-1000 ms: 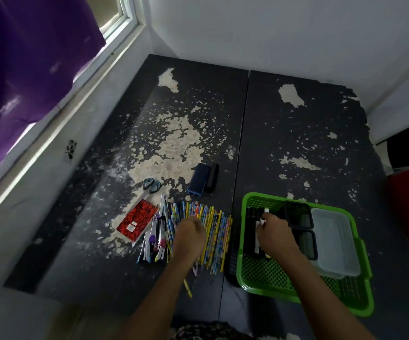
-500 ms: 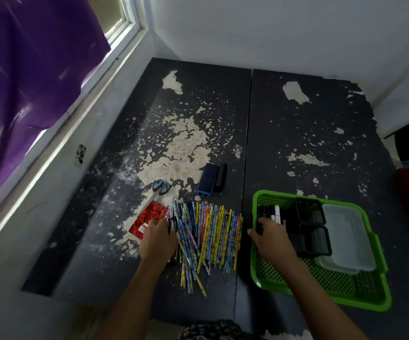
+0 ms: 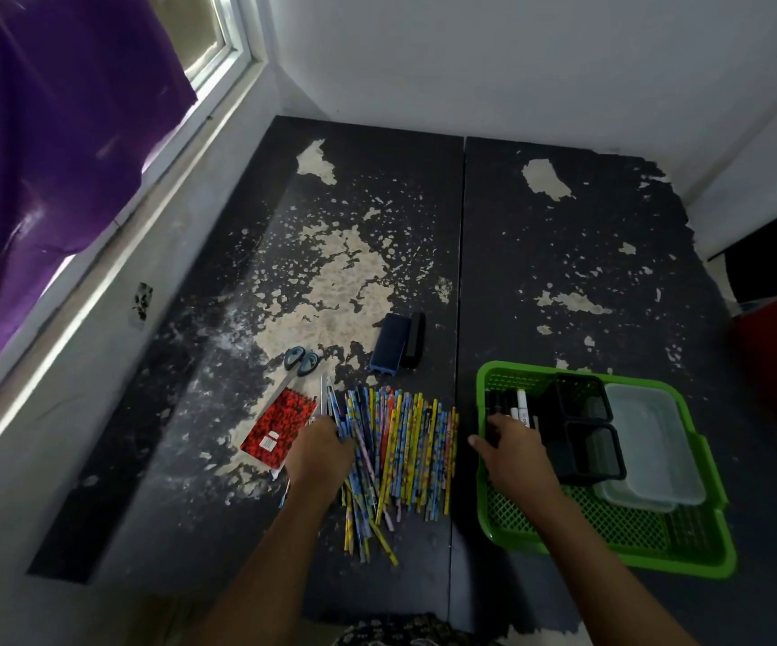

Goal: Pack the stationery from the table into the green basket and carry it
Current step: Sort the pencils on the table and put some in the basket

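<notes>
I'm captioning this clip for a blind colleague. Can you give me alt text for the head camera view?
A person's left hand reaches into a row of colourful pencils on a worn black table, while the right hand rests on markers inside a green basket. A red notebook lies left of the pencils.

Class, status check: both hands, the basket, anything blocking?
Left hand on pencils beside red notebook, grip unclear. Right hand over markers in green basket. Most stationery unpacked; nothing blocking.
</notes>
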Available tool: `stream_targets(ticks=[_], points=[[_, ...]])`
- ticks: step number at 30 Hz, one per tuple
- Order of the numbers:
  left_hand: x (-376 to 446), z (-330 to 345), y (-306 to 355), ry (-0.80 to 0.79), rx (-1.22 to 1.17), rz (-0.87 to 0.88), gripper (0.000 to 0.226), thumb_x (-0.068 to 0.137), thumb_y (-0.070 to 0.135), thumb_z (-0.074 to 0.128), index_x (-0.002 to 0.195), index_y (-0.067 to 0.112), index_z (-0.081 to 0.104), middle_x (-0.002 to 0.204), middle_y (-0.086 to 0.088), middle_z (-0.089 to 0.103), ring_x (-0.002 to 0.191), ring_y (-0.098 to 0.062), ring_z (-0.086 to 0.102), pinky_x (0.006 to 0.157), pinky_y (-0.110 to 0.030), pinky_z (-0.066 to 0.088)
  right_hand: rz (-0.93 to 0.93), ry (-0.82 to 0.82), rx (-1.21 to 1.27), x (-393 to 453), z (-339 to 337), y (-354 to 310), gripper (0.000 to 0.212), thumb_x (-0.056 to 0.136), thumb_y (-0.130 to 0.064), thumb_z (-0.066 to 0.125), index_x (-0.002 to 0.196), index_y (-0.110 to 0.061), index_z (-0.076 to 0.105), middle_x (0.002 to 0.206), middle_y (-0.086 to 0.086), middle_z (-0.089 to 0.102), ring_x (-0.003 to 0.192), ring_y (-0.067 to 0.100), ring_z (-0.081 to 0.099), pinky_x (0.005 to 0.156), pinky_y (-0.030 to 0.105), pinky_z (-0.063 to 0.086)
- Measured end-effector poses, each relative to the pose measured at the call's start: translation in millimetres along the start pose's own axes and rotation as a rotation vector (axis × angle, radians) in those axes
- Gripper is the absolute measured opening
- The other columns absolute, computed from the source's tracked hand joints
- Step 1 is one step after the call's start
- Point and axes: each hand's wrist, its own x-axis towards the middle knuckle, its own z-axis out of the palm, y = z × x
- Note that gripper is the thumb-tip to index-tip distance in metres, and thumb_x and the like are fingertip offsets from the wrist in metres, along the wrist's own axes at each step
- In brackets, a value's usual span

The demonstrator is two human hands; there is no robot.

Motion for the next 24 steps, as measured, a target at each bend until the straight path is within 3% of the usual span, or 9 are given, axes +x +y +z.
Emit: stream_targets(ticks=[4,8,10,12,15,18,21,24], points=[[0.0,-5.5,1.9,-0.004,-0.137,-0.066,0.024,0.084,0.028,0.074,0.071,0.017,0.057,0.061,0.002,0.062,0.051,-0.015,0.060,0.046,-0.022,0.038,0.013,0.017,0.019,1.5,3.1,4.0,0.049,0.096,-0.032,0.067,0.136,-0.005,0.057,0.122,0.014,0.069,0.109,0.028,0.065,0.089,0.035,0.051],[-0.8,-13.2,2.9,0.042,-0.308,0.009,0.010,0.087,0.017,0.075,0.088,0.010,0.069,0.069,0.002,0.068,0.056,-0.013,0.066,0.057,-0.034,0.059,0.011,0.014,-0.001,1.0,-0.6,5.7,0.042,0.096,-0.038,0.065,0.125,-0.008,0.062,0.104,0.011,0.071,0.086,0.022,0.065,0.073,0.031,0.050],[-3.1,-21.8,15.7,0.093,-0.386,0.074,0.011,0.088,0.014,0.074,0.097,0.010,0.070,0.080,0.003,0.070,0.063,-0.009,0.066,0.056,-0.023,0.053,-0.060,0.135,-0.010,-2.3,-3.8,3.0,0.033,0.098,-0.040,0.061,0.116,-0.013,0.065,0.097,0.005,0.069,0.082,0.020,0.064,0.069,0.034,0.052],[-8.4,-30.1,39.3,0.101,-0.510,0.106,0.010,0.088,0.014,0.074,0.098,0.015,0.072,0.086,0.001,0.072,0.070,-0.010,0.068,0.060,-0.024,0.054,-0.156,0.255,0.011,-5.9,-5.9,-4.8,0.029,0.099,-0.041,0.057,0.114,-0.018,0.066,0.100,-0.002,0.068,0.089,0.018,0.066,0.072,0.037,0.056],[-21.2,-30.4,84.6,-0.082,-0.790,0.079,0.011,0.087,0.014,0.078,0.096,0.016,0.071,0.087,-0.005,0.075,0.072,-0.021,0.075,0.066,-0.039,0.063,-0.246,0.175,0.172,-10.4,-11.8,-21.6,0.033,0.099,-0.041,0.058,0.119,-0.018,0.070,0.105,-0.007,0.071,0.092,0.007,0.066,0.082,0.032,0.057],[-36.9,-23.3,122.4,-0.236,-0.935,0.037,0.014,0.086,0.012,0.078,0.098,0.012,0.071,0.085,-0.008,0.076,0.076,-0.021,0.076,0.063,-0.035,0.062,-0.258,0.023,0.343,-14.5,-19.0,-29.9,0.024,0.097,-0.036,0.064,0.113,-0.020,0.073,0.087,-0.008,0.074,0.075,0.005,0.068,0.068,0.028,0.058],[-49.1,-13.4,140.9,-0.305,-0.974,0.033,0.013,0.086,0.014,0.080,0.096,0.010,0.072,0.082,-0.006,0.077,0.077,-0.017,0.076,0.060,-0.027,0.059,-0.251,0.022,0.402,-13.1,-26.4,-20.0,0.012,0.095,-0.023,0.069,0.102,-0.019,0.077,0.078,-0.008,0.075,0.069,0.005,0.069,0.062,0.025,0.055],[-49.3,0.3,135.0,-0.326,-0.958,0.013,0.015,0.088,0.024,0.079,0.094,0.012,0.072,0.086,-0.004,0.077,0.079,-0.015,0.076,0.058,-0.029,0.058,-0.177,0.058,0.367,-5.2,-29.1,2.2,0.010,0.092,-0.020,0.072,0.096,-0.015,0.079,0.077,-0.007,0.075,0.070,0.003,0.068,0.061,0.016,0.051]])
